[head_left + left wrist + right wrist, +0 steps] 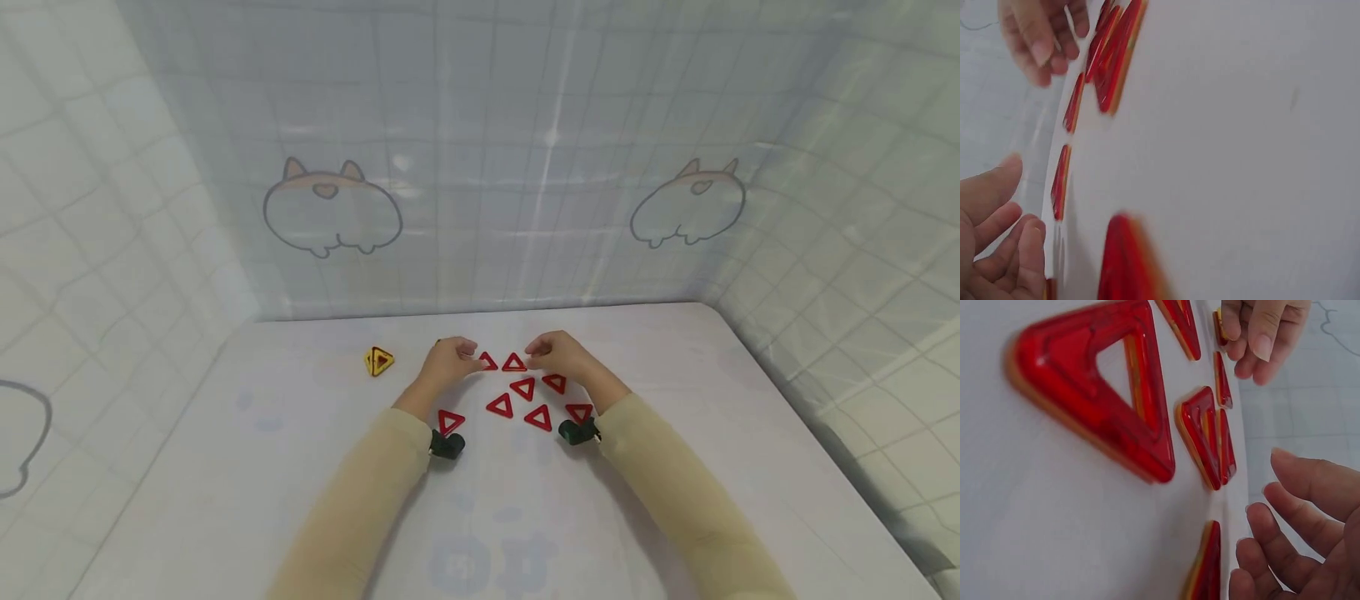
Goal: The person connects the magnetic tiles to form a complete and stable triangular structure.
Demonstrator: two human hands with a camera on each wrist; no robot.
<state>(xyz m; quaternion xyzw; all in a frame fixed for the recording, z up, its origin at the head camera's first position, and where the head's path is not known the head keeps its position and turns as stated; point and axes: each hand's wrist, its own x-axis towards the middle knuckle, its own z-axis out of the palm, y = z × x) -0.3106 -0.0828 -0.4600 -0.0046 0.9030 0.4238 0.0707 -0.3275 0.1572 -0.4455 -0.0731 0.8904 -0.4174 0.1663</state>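
Several red triangular frames with hollow centres lie flat on the white table. In the head view my left hand (448,363) is at the left end of the far row, fingers loosely bent beside a red triangle (491,359) that it partly overlaps. My right hand (564,354) hovers at the right of a second red triangle (514,368), its fingertips close to that corner. Both wrist views show the fingers apart with nothing between them. A large red triangle (1060,369) with an orange-yellow underside fills the right wrist view's upper left. Another red triangle (1124,269) is blurred in the left wrist view.
A yellow triangular piece (378,361) with a dark red centre lies left of my left hand. Single red triangles lie near the left wrist (442,423) and right wrist. A white gridded curtain (495,167) stands behind the table (300,483) and along its sides.
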